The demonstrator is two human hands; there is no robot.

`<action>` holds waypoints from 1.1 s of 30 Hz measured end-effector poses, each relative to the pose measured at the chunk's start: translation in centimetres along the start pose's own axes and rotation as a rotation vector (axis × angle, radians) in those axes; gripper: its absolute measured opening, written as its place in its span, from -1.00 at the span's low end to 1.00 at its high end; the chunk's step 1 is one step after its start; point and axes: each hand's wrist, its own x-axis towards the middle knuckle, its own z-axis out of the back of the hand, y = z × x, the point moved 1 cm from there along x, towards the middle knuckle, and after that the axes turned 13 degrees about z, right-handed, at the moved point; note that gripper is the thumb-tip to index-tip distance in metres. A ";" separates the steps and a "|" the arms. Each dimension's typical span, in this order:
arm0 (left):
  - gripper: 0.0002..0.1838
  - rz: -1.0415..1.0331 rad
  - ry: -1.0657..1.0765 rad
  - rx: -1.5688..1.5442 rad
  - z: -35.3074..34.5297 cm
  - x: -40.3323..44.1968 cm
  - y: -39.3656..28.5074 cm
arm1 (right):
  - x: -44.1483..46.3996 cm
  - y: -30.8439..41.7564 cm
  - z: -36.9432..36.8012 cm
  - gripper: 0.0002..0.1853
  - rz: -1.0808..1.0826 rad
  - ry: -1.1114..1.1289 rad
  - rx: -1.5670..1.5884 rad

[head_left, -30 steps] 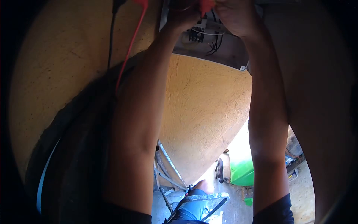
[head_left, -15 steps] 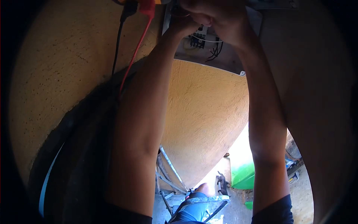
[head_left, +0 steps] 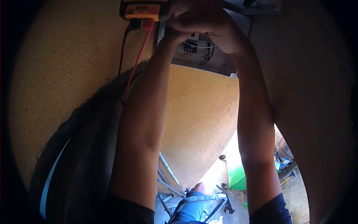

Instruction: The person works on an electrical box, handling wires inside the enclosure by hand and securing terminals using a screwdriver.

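Both hands are raised in front of an open grey electrical box [head_left: 220, 65]. My left hand [head_left: 177, 34] is mostly dark and overlapped by the other; its fingers are hidden. My right hand [head_left: 220, 31] reaches across it with fingers curled together, and whatever they hold is hidden. Right beside the hands at the top is a yellow and black meter [head_left: 143, 10], with a black lead [head_left: 121, 56] and a red lead [head_left: 138, 56] hanging from it. Under the hands, the box shows a black terminal block [head_left: 190, 47], a white wire and loose black wires [head_left: 207, 56].
A yellow wall [head_left: 201, 108] lies behind. Thick dark curved shapes [head_left: 89, 130] run along the left. Below are a metal frame [head_left: 214, 196], a person's leg in blue shorts [head_left: 190, 212], a small dark animal [head_left: 228, 203] and a green object [head_left: 237, 179].
The meter has come into view at the top. The box and arms sit lower and further left in view. A red piece seen between the hands earlier is now hidden. The animal has moved downward.
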 end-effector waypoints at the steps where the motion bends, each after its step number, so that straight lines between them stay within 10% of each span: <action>1: -0.69 -0.002 0.004 -0.006 0.0 0.0 0.0 | 0.2 0.9 -0.4 -0.75 -0.084 0.137 -0.013; 5: -0.65 -0.018 0.008 -0.016 0.2 0.1 0.0 | 0.6 -0.6 1.7 -0.75 -0.040 0.372 -0.166; 6: -0.64 -0.018 0.010 -0.017 0.2 0.1 0.0 | 0.0 -4.7 0.2 -0.67 0.758 0.112 -0.607; 7: -0.64 -0.022 0.012 -0.017 0.2 0.1 0.1 | -0.1 -4.1 0.5 -0.67 0.754 0.116 -0.607; 9: -0.62 -0.030 0.015 -0.014 0.1 0.0 -0.1 | 0.1 -2.7 1.4 -0.68 -0.045 0.060 -0.121; 12: -0.59 -0.048 0.022 -0.012 0.2 0.2 -0.1 | -0.2 -3.5 0.3 -0.73 0.541 0.098 -0.488; 15: -0.57 -0.062 0.036 -0.010 0.0 0.2 0.0 | -0.9 -5.1 -1.5 -0.73 0.588 -0.498 -0.351; 16: -0.56 -0.060 0.039 -0.008 -0.1 0.1 0.1 | -1.0 -3.3 -0.2 -0.69 0.747 -0.320 -0.777; 23: -0.53 -0.032 0.034 0.007 0.0 -0.2 -0.1 | -1.0 -1.5 -0.9 -0.69 0.017 -0.096 -0.224; 28: -0.55 -0.016 0.028 -0.007 0.0 0.2 -0.5 | -0.1 -0.8 0.1 -0.77 0.040 0.184 -0.128; 33: -0.57 -0.015 0.026 -0.006 0.2 0.4 -0.3 | -0.5 -2.0 -0.9 -0.71 -0.013 -0.067 -0.332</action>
